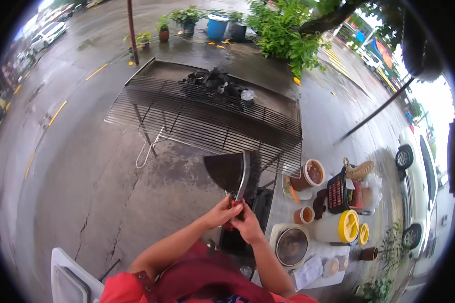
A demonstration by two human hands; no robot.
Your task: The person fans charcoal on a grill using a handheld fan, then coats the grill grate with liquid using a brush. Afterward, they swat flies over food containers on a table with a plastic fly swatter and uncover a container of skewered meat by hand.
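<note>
My left hand (pixel 218 212) and my right hand (pixel 248 224) are together in front of my body, fingers closed around the lower end of a dark fan-shaped tool (pixel 224 169). It has a wide flat dark face, a silvery metal strip along one side and some red near the grip. Its exact kind is unclear, and my fingers cover much of the handle. The tool stands upright, its top in front of the near edge of a wire grill rack (pixel 187 118). Beyond that, black charcoal (pixel 215 81) is heaped in the metal grill tray (pixel 159 69).
On my right, a table holds a brown-filled tub (pixel 314 172), a small cup (pixel 304 215), a black basket (pixel 337 191), a yellow-lidded container (pixel 348 226) and a round covered container (pixel 292 246). A white plastic chair (pixel 65 275) is at lower left. Potted plants (pixel 187 22) stand behind the grill.
</note>
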